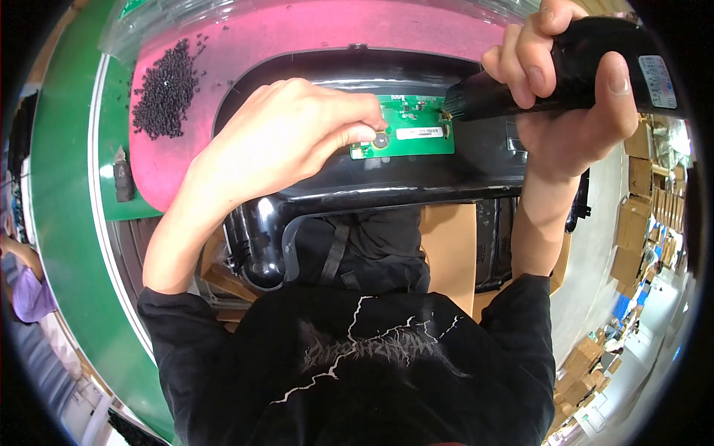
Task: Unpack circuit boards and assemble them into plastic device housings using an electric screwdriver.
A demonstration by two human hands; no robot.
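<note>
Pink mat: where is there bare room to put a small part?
The pink mat is largely bare along its upper strip, between clear plastic and the black shell, with a smaller patch between the black pile and left forearm. It is crowded at the circuit board, by left hand and black tool.

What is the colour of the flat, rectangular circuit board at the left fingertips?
The circuit board is green; it shows best in the head view.

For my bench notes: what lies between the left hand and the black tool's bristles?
In the head view, the green circuit board lies there, with the left hand at its left part and the bristles at its right edge.
</note>
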